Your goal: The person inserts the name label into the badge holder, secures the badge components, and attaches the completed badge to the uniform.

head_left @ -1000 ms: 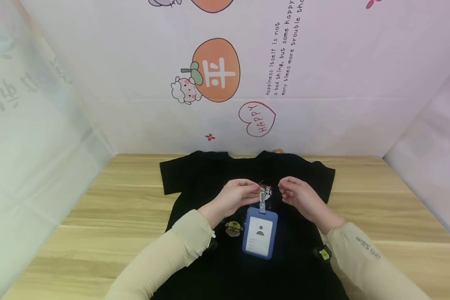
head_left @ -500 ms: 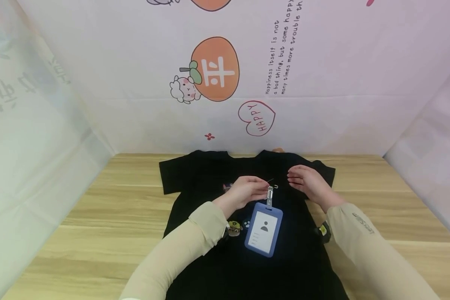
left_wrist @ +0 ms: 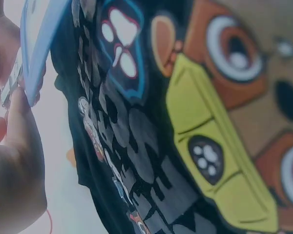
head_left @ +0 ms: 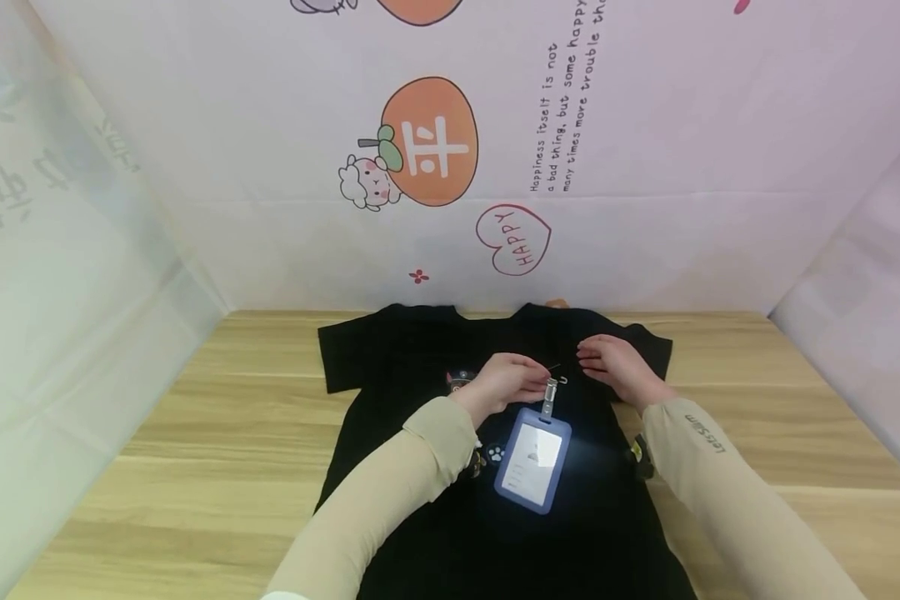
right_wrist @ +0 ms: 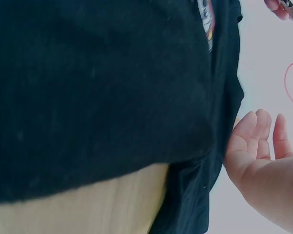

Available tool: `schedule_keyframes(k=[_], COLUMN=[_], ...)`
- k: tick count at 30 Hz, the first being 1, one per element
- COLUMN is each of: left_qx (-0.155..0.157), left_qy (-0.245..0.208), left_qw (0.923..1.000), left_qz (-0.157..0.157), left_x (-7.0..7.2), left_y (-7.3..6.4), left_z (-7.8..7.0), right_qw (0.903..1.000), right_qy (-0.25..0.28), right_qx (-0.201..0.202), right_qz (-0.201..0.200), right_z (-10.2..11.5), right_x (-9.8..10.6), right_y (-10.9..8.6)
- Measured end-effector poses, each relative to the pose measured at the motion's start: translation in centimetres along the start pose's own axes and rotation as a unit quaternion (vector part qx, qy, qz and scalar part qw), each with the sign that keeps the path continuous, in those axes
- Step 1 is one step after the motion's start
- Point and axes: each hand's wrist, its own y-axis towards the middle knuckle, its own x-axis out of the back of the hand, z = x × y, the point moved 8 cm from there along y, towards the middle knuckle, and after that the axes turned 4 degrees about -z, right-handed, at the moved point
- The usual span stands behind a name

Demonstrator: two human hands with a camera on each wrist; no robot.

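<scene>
My left hand (head_left: 508,383) pinches the metal clip (head_left: 550,393) of a blue badge holder (head_left: 532,462), which hangs below the fingers over the shirt. A thin open pin (head_left: 555,367) sticks out at the top of the clip, with a small hook beside it. The left wrist view shows the holder's blue edge (left_wrist: 44,41) by the thumb. My right hand (head_left: 618,364) is apart to the right of the clip, its fingers relaxed and holding nothing, as the right wrist view also shows. Under both hands lies a black short-sleeved T-shirt (head_left: 397,358), its chest print partly hidden.
The shirt lies flat on a wooden table (head_left: 217,433), its neck near the printed white back wall (head_left: 307,250). Pale cloth walls stand on both sides. A cartoon dog print (left_wrist: 224,136) and a paw print (left_wrist: 124,44) show on the chest.
My left hand has moved right across the chest with the badge holder, uncovering print on the left. My right hand has shifted slightly right, away from the clip.
</scene>
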Motion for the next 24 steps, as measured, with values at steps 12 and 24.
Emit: schedule_keyframes(k=[12,24], left_qx=[0.057,0.042], left_qy=[-0.003,0.101], left_qw=[0.9983,0.9936], left_qz=[-0.013,-0.031], left_x=[-1.0,-1.6], left_y=[1.9,2.5], left_z=[1.6,1.1], right_qw=[0.9943,0.9748], right_qy=[-0.094,-0.209], right_qx=[0.013,0.053], right_qz=[0.047,0.058], right_z=[-1.5,-1.9], right_x=[0.4,0.8], right_y=[1.0,1.5])
